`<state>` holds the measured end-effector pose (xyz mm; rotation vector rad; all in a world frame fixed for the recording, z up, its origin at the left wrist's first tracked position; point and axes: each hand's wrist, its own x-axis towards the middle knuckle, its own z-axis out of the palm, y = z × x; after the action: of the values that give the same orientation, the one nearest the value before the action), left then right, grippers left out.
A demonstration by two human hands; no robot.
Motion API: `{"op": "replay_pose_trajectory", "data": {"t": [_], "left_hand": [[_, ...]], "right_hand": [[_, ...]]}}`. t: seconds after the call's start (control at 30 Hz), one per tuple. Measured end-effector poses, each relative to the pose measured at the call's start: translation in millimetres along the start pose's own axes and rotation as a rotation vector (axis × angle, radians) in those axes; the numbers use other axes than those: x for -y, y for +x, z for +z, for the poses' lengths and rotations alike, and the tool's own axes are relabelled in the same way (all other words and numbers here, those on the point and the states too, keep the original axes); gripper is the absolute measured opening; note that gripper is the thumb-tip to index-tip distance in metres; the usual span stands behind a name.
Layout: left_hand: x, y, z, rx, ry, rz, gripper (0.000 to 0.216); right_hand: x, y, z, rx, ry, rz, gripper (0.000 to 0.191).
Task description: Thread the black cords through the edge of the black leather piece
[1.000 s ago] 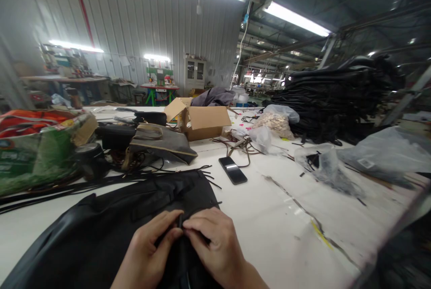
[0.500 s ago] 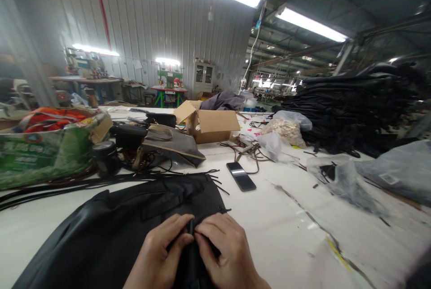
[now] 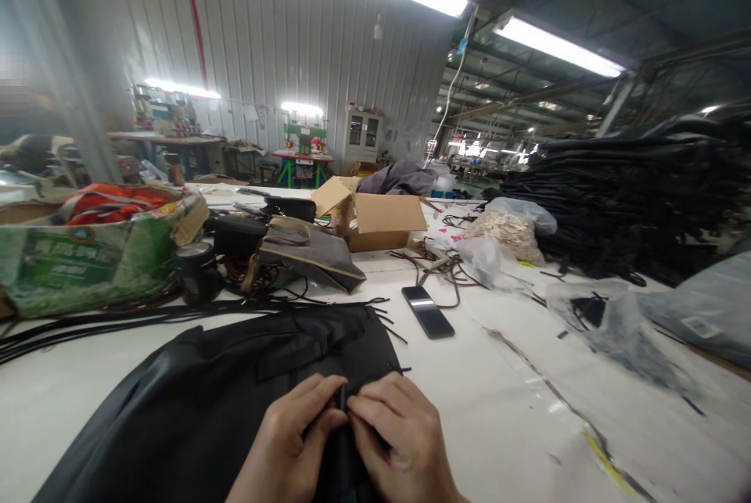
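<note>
1. Your left hand (image 3: 287, 444) and right hand (image 3: 399, 440) are both closed in a pinch on a narrow black strip (image 3: 342, 401) at the near edge of the black leather piece (image 3: 235, 386). The fingertips of the two hands meet at the strip.
2. Change over the last second: the grip and the hands' position on the leather match the earlier views. Only your head has turned slightly, so the scene has shifted right and down in the view. Judge the work as continuing in place, with the strip not yet released.
3. The leather piece lies flat on the white surface (image 3: 498, 409), directly under and ahead of your hands.
4. Ahead and right of your hands: a black phone (image 3: 428, 312), face up.
5. Farther ahead: an open cardboard box (image 3: 375, 221), a grey bag (image 3: 310, 253) and loose black cords (image 3: 117, 319).
6. Far left of your hands: a green and orange sack (image 3: 88, 253).
7. Far right: clear plastic bags (image 3: 616, 315) and a tall stack of black material (image 3: 639, 190).
8. Room: a workshop with corrugated metal walls, ceiling strip lights and further workbenches at the back.
</note>
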<state>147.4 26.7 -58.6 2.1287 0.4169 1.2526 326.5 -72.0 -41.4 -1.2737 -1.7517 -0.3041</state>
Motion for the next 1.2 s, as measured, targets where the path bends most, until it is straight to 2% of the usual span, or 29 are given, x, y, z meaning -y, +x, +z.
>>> {"op": "replay_pose_trajectory", "data": {"t": [0.27,0.43,0.57,0.77,1.2], "left_hand": [[0.3,-1.0,2.2,-0.004,0.026,-0.018,0.033],[0.6,-0.7,0.4,-0.001,0.026,-0.036,0.030],[3.4,-2.9,0.4,0.011,0.019,-0.062,0.030],[2.1,-4.1,2.0,0.021,0.008,-0.055,0.037],[1.7,-4.0,1.8,0.043,0.019,-0.104,0.032]], "right_hand": [[-1.7,-0.7,4.8,-0.030,0.024,0.019,0.021],[-0.9,-1.1,4.5,0.026,-0.021,0.061,0.017],[0.3,-0.5,-0.3,0.030,-0.009,0.029,0.024],[4.7,4.8,-5.8,0.095,-0.032,0.007,0.024],[-0.4,0.9,3.8,-0.037,-0.020,-0.012,0.019]]}}
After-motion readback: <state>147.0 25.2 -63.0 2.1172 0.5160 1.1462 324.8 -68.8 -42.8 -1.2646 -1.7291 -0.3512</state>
